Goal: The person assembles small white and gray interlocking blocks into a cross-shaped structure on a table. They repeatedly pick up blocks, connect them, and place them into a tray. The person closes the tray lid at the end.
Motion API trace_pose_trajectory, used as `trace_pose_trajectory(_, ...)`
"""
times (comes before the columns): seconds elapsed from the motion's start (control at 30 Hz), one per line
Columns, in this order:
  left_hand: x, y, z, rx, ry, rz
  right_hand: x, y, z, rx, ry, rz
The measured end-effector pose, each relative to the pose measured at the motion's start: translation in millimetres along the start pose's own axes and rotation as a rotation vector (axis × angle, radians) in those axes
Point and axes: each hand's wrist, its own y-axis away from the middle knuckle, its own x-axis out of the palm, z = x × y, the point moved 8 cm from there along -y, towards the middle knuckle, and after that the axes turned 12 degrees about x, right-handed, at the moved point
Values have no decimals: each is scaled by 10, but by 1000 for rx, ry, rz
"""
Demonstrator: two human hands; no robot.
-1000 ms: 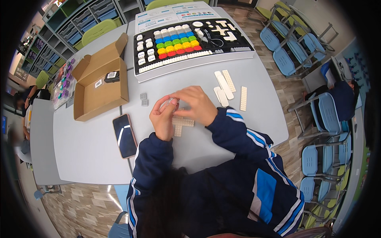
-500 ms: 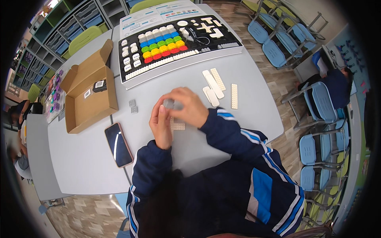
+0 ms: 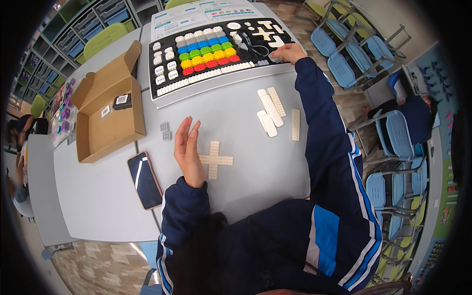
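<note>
Reaches with the right hand [image 3: 286, 55] to the front right part of the big kit box [image 3: 221, 84], with finger and thumb bent over a small gray piece [image 3: 277, 59]. Cannot tell whether pinching that piece or only touching it. Holds the left hand [image 3: 188, 155] up and open in front of the kit box, with loose fingers stretched toward it.

Has a bumpy cream cross [image 3: 215, 160] lying flat on the table [image 3: 255, 179], also in front of the kit box, with the tip of one arm behind the left hand. Has two small gray blocks [image 3: 165, 131] just beside each other, in front of the kit box's left end. In front of its right half, has smooth cream strips [image 3: 271, 109] bunched with a bumpy one, and another bumpy strip [image 3: 295, 125] apart to the right.

Inside the kit box, see rows of blue, green, yellow and red blocks [image 3: 206, 55], with white shapes [image 3: 264, 33] to the right. To the left of the kit box, see an open brown carton [image 3: 91, 130]; farther forward, a phone [image 3: 144, 180]. Well to the right of the kit box, see blue chairs [image 3: 399, 129].
</note>
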Motion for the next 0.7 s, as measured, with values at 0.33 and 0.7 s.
trace_pose_trajectory(0.33, -14, 7, -8, 2, -93, 0, 68, -2, 23, -75, 223, -233)
trace_pose_trajectory(0.7, -10, -7, -73, 21, -171, 6, 69, -53, 121, -135, 443, -172)
